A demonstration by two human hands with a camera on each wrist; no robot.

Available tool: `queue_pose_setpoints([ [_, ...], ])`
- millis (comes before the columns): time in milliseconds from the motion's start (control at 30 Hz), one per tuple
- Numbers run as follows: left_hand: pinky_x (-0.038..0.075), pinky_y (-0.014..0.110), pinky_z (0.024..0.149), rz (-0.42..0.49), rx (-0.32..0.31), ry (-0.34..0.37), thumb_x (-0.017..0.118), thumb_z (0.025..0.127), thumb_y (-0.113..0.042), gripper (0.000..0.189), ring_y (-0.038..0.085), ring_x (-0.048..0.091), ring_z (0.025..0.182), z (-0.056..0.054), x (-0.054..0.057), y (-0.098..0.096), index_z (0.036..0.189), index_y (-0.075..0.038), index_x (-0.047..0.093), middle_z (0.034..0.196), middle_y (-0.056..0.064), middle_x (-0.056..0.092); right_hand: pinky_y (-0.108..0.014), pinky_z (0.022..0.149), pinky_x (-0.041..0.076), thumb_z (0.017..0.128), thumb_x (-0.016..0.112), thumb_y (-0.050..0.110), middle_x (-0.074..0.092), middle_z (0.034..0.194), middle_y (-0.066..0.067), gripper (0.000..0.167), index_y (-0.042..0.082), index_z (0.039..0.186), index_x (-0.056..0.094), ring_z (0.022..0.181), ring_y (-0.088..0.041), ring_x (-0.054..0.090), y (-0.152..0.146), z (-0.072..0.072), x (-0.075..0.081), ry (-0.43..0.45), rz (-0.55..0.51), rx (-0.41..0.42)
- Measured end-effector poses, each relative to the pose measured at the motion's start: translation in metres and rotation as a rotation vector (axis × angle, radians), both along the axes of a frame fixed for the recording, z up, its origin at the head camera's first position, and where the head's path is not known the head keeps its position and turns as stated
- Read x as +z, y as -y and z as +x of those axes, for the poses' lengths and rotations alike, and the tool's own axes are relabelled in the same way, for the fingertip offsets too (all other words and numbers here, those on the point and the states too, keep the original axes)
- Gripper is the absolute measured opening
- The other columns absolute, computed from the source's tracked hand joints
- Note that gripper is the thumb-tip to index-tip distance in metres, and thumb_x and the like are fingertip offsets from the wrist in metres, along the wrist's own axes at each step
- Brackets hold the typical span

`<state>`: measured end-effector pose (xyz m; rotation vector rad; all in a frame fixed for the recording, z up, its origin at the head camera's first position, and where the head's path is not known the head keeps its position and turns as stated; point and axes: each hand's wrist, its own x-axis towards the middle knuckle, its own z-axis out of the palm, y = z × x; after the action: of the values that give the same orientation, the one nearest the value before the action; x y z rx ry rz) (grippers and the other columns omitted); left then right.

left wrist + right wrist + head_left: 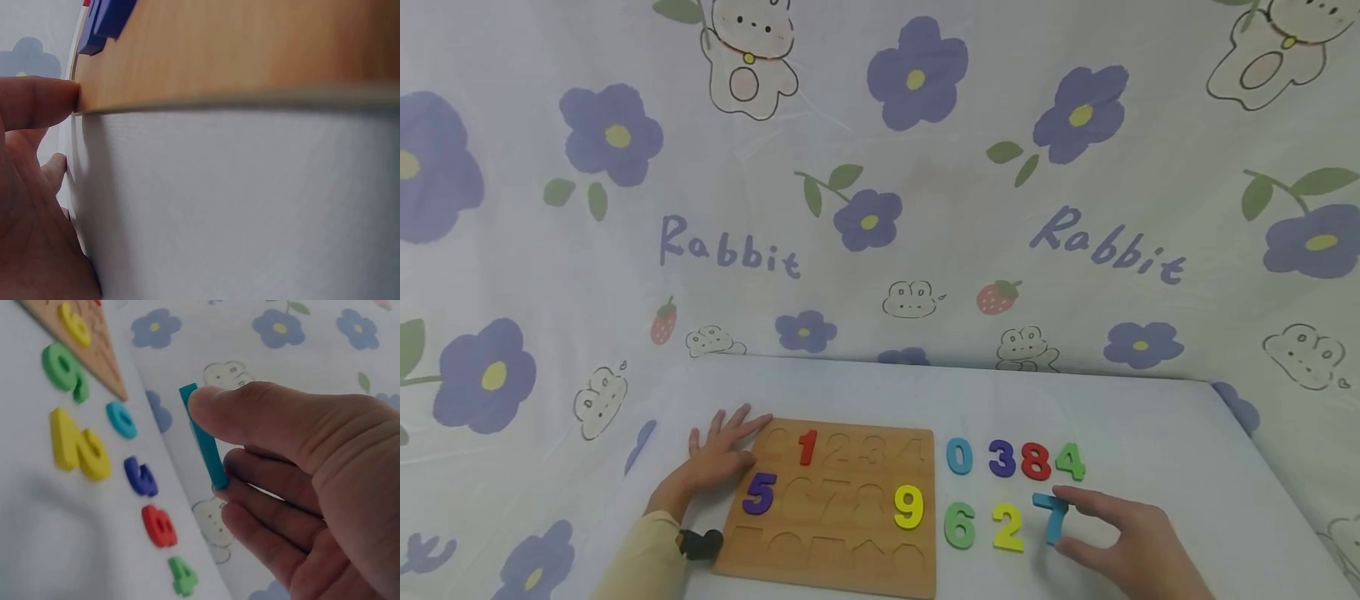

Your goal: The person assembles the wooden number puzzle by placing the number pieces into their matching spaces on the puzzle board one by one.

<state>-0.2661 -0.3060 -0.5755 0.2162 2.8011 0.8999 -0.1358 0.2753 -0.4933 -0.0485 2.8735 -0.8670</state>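
My right hand (1138, 537) pinches a blue number 7 (1055, 518) between thumb and fingers, right of the yellow 2 (1007, 527). In the right wrist view the blue 7 (205, 437) shows edge-on at the fingertips. My left hand (722, 450) lies with fingers spread at the upper left edge of the wooden number board (827, 546), its thumb touching the board's side. Set on the board are a red 1 (807, 447), a purple 5 (759, 493) and a yellow 9 (908, 507). Other recesses in the board hold no pieces.
Right of the board, a light blue 0 (959, 456), purple 3 (1002, 458), red 8 (1036, 461) and green 4 (1071, 462) form a back row. A green 6 (959, 525) lies in front of the 0. The white table (1195, 450) meets a patterned cloth (925, 167) behind.
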Motion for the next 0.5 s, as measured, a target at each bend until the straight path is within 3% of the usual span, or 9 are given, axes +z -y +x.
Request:
queue_pose_setpoints([
  [300, -0.024, 0.086, 0.116, 0.029, -0.009, -0.029, 0.063, 0.095, -0.023, 0.071, 0.063, -0.012, 0.163, -0.001, -0.004, 0.003, 0.164, -0.03, 0.052, 0.182, 0.025, 0.015, -0.066, 0.105, 0.059, 0.084, 0.095, 0.041, 0.081, 0.131, -0.004, 0.064, 0.022, 0.143, 0.075, 0.124, -0.035, 0.074, 0.029, -0.004, 0.019, -0.049, -0.018, 0.033],
  [500, -0.023, 0.085, 0.118, 0.013, 0.005, 0.001, 0.062, 0.096, -0.023, 0.071, 0.061, -0.014, 0.164, 0.0, 0.0, -0.001, 0.166, -0.027, 0.05, 0.183, 0.023, 0.013, -0.064, 0.106, 0.059, 0.085, 0.094, 0.039, 0.08, 0.133, -0.004, 0.06, 0.024, 0.141, 0.076, 0.125, -0.034, 0.074, 0.053, -0.009, 0.027, -0.1, -0.086, 0.039],
])
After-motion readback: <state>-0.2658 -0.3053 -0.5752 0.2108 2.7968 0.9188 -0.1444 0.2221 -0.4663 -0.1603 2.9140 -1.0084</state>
